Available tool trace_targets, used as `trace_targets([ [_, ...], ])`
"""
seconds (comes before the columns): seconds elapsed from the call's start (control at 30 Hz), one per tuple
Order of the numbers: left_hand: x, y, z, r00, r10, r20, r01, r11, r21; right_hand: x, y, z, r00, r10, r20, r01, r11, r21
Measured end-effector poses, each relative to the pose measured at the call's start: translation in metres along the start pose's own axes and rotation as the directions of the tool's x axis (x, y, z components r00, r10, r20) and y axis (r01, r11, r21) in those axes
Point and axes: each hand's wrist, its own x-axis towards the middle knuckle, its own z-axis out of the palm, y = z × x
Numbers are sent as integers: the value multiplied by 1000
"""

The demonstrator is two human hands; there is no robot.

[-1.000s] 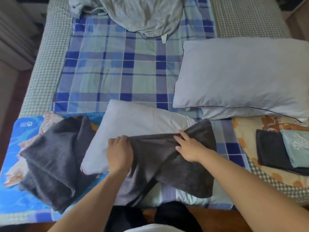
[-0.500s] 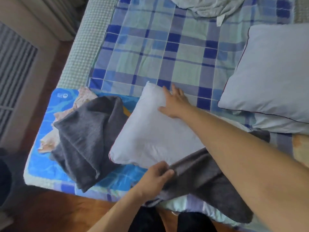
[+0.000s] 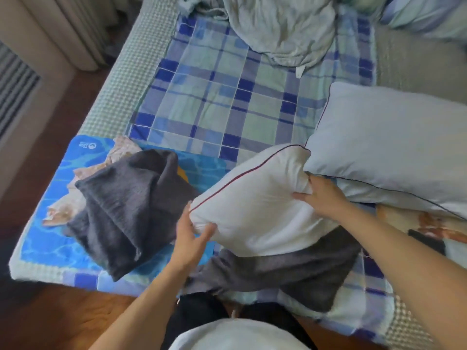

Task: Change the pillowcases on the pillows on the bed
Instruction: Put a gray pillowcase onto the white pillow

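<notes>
A bare white pillow (image 3: 255,205) with red piping is tilted up off the bed's near edge. My left hand (image 3: 189,238) grips its lower left corner, thumb on top. My right hand (image 3: 321,198) grips its right end, bunching the fabric. A dark grey pillowcase (image 3: 285,274) lies flat beneath the pillow. A second dark grey pillowcase (image 3: 126,210) lies crumpled to the left. A larger pale pillow (image 3: 394,150) rests on the bed at the right, touching the white one.
The blue plaid sheet (image 3: 227,102) covers the middle of the bed, with a rumpled pale blanket (image 3: 280,31) at the far end. A blue mat (image 3: 50,238) lies at the near left corner. Wooden floor (image 3: 50,319) runs along the bed's near edge. Folded dark cloth (image 3: 427,241) sits at right.
My left hand let go of the grey pillowcase and took the pillow's lower left corner. My right hand shifted to the pillow's right end. The pillow rose and swung right.
</notes>
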Motion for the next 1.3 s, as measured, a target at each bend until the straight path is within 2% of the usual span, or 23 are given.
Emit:
trace_targets([
  [0.07,-5,26,23,935,-7,354,57,990,-131,-27,19,-24,992,129,-10,-129,992,4],
  [0.17,-27,45,75,884,68,462,-82,997,11,-61,34,-55,935,328,-138,-348,923,-162],
  [0.2,-36,51,95,871,99,481,-141,989,53,-73,27,-64,916,302,-262,-355,917,-182],
  [0.27,-55,69,132,866,148,478,-234,964,126,-92,4,-71,883,-26,-469,-114,957,-267],
  [0.3,-62,80,148,861,156,485,-273,945,179,-95,-9,-73,877,-233,-420,65,924,-377],
  [0.33,-68,93,158,851,151,504,-314,915,255,-93,-14,-70,881,-381,-279,215,850,-481],
  [0.37,-73,102,165,829,167,535,-383,865,324,-87,-13,-65,902,-417,-115,288,778,-558],
  [0.4,-79,111,166,795,269,544,-506,789,349,-77,-4,-59,933,-361,3,290,745,-601],
  [0.43,-83,112,167,735,403,546,-636,689,347,-68,10,-54,960,-277,42,243,750,-616],
  [0.47,-87,106,167,651,497,574,-737,595,322,-63,27,-51,980,-199,20,170,779,-604],
  [0.5,-95,101,165,601,502,622,-762,593,259,-63,45,-48,992,-123,-12,92,805,-587],
  [0.53,-104,93,161,611,399,683,-695,683,222,-67,63,-45,997,-66,-36,33,815,-579],
  [0.57,-111,81,158,679,261,686,-556,793,248,-74,82,-41,998,-28,-57,-10,823,-568],
  [0.6,-113,71,153,784,99,612,-362,875,322,-82,100,-37,997,-5,-82,-42,825,-563],
  [0.63,-107,58,152,875,-88,476,-135,900,415,-91,117,-32,995,9,-98,-63,826,-561],
  [0.67,-99,50,149,915,-252,315,87,885,457,-98,129,-28,993,24,-114,-84,821,-565],
  [0.73,-79,29,150,886,-441,145,354,843,405,-105,142,-19,989,22,-145,-99,831,-547],
  [0.77,-71,24,152,860,-491,136,411,826,386,-106,143,-16,988,-14,-157,-73,843,-532],
  [0.87,-53,13,172,834,-531,151,432,798,421,-104,135,-12,968,-193,-162,72,829,-555],
  [0.97,-44,9,197,790,-586,183,428,739,519,-105,124,-9,960,-273,-62,194,807,-557],
  [1.1,-39,-5,210,729,-662,175,510,695,506,-112,130,-12,964,-252,-81,180,848,-499],
  [1.2,-35,-26,216,701,-709,75,539,597,595,-123,143,-21,965,-242,-104,159,850,-502],
  [1.3,-38,-26,226,719,-689,90,408,524,748,-129,149,-28,955,-256,-150,143,840,-524],
])
